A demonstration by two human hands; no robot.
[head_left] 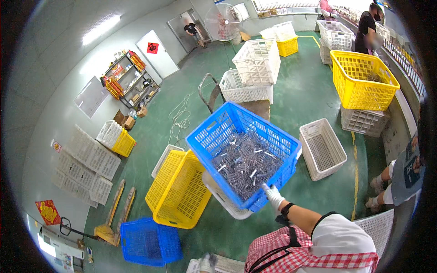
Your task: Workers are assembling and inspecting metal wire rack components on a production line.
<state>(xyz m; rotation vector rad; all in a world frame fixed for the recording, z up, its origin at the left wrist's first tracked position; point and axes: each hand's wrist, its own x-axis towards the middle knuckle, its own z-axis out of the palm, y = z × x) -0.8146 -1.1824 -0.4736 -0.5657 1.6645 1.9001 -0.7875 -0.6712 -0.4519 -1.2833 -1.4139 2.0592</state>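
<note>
Touching near right edge of blue crate (287, 169) with right hand (273, 196) — cannot tell if clamped. Best kept level, coils (248, 159) below rim — can't make out left hand.

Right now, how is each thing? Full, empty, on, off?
Big blue basket: partly filled with dark pieces.
Near yellow basket: looks empty.
White crate: upright, looks empty.
Ceiling light: lit.
Fan: can't tell if spinning.
Right hand: gloved, touching the big blue basket.
</note>
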